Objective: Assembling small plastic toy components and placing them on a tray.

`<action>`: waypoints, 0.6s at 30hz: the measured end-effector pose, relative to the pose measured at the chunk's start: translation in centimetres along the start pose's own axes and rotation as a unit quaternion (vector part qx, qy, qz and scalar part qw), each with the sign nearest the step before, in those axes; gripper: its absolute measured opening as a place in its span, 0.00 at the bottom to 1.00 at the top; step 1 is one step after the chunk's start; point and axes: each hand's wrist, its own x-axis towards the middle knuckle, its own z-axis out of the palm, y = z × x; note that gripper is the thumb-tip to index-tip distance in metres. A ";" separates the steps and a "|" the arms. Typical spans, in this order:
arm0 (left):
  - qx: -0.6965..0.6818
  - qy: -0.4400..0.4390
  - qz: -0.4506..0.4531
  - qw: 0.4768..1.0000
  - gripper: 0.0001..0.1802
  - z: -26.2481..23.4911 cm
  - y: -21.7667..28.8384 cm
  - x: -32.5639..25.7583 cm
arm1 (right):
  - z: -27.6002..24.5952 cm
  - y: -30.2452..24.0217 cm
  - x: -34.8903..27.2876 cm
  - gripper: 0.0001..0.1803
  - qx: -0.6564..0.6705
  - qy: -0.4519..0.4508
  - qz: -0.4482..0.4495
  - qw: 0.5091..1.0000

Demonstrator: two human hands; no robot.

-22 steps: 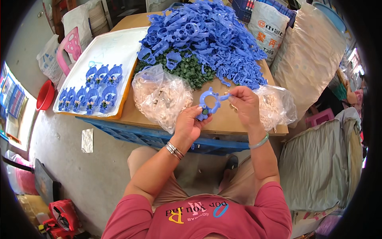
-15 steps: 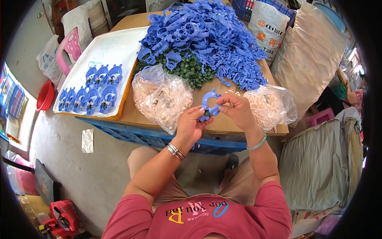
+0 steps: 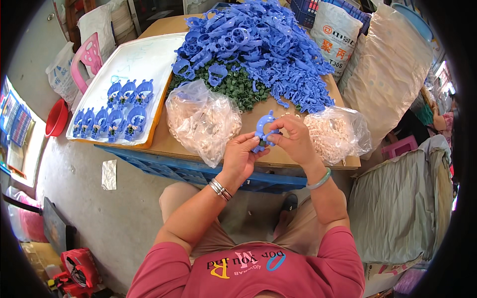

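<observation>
Between my two hands is a blue plastic toy part (image 3: pixel 265 122), ring-shaped, with a dark green piece near its lower end. My left hand (image 3: pixel 242 155) is closed on its lower left side. My right hand (image 3: pixel 294 138) pinches at its right side with thumb and forefinger; whether a small piece is also in that pinch is hidden. Near my left hand lies a clear bag of small cream-coloured pieces (image 3: pixel 201 119). A second clear bag of cream pieces (image 3: pixel 334 131) lies just right of my right hand. Beyond them rise loose dark green pieces (image 3: pixel 243 92) and small blue pieces (image 3: pixel 300 84).
A white tray with an orange edge (image 3: pixel 149 54) holds several assembled blue toy parts (image 3: pixel 115 120) at the left. Large blue parts (image 3: pixel 238 37) are heaped at the back of the cardboard-topped table (image 3: pixel 164 144). Sacks (image 3: pixel 387 69) stand at the right, a red basin (image 3: pixel 56 119) at the left.
The blue toy part has turned slightly and shifted a little to the right in my hands. My right fingers have moved in closer to its lower part.
</observation>
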 end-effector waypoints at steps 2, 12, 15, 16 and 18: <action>-0.001 -0.001 0.001 1.000 0.09 -0.2 -0.1 0.1 | 0.0 -0.2 0.2 0.09 -0.061 0.007 -0.049 0.997; 0.064 0.013 0.064 0.996 0.08 0.0 -0.4 0.0 | -0.1 0.0 0.3 0.11 -0.055 0.008 -0.034 0.998; 0.084 0.017 0.084 0.993 0.08 -0.1 -0.6 0.0 | -0.2 -0.1 0.2 0.11 -0.076 0.000 -0.037 0.996; 0.085 0.017 0.084 0.993 0.08 -0.2 -0.6 0.0 | -0.2 -0.1 0.2 0.11 -0.075 0.000 -0.037 0.996; 0.090 0.016 0.076 0.993 0.08 -0.2 -0.5 0.0 | -0.2 -0.2 0.2 0.10 -0.129 0.007 -0.099 0.987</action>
